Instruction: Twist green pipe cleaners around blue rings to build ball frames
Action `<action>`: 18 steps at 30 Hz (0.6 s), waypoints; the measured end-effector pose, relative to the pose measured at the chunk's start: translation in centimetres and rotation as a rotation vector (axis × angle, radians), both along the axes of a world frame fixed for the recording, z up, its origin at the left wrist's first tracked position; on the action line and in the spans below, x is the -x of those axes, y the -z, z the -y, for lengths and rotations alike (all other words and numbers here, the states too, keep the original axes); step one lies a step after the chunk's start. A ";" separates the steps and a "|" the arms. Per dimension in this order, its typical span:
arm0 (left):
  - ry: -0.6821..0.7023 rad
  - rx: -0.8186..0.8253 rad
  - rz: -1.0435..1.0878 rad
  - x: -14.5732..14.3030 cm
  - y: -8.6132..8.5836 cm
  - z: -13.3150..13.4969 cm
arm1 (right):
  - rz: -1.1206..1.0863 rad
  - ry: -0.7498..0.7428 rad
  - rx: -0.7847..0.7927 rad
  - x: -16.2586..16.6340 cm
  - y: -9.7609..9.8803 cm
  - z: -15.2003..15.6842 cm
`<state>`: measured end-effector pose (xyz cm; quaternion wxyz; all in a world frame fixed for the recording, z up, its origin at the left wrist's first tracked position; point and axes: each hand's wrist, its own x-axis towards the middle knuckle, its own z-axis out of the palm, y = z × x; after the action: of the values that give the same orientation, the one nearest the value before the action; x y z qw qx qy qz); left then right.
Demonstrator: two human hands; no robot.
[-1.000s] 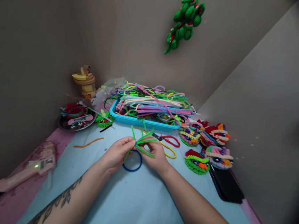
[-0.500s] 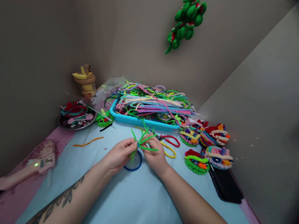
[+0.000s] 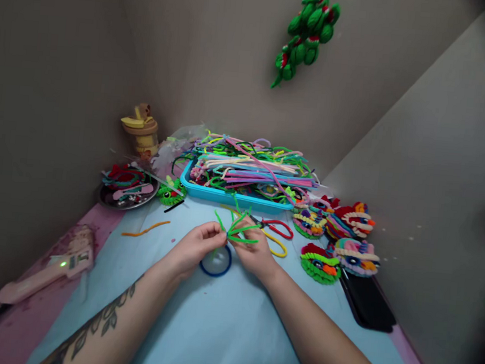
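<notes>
My left hand (image 3: 204, 243) pinches the middle of a bundle of bright green pipe cleaners (image 3: 240, 230), whose ends fan out to the right and upward. My right hand (image 3: 253, 252) is closed around the same bundle from the other side, its fingertips partly behind the green stems. A loop of dark blue pipe cleaner (image 3: 216, 275) hangs or lies just under my hands; I cannot tell whether it is joined to the bundle. Scissors with one red and one yellow handle (image 3: 278, 247) lie right behind my right hand, their blades partly covered.
A blue tray (image 3: 241, 200) heaped with pipe cleaners stands at the back. Several finished colourful pieces (image 3: 320, 263) sit at right beside a black phone (image 3: 370, 303). On the left are a metal bowl (image 3: 107, 198), a pink glue gun (image 3: 47, 275) with its light on, and an orange pipe cleaner (image 3: 145, 230).
The left fingers have closed further over the bundle's centre, covering the blue spot seen there before. Fewer green ends show below the hands. The whole view has shifted slightly.
</notes>
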<state>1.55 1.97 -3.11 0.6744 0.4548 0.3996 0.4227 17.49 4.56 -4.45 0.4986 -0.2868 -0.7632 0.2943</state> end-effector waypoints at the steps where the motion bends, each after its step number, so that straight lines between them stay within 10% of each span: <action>1: 0.000 -0.005 -0.011 0.1 0.0 0.0 | -0.002 -0.012 0.026 0.0 0.0 0.0; 7: -0.055 0.030 0.036 -0.1 0.2 -0.1 | -0.172 -0.047 0.311 0.5 0.6 0.0; 18: -0.076 0.060 0.072 -0.5 0.4 0.2 | -0.117 0.054 0.189 0.9 0.9 0.5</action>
<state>2.03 1.81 -3.47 0.6850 0.4034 0.4046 0.4520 16.62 4.04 -5.35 0.5208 -0.3353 -0.6937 0.3676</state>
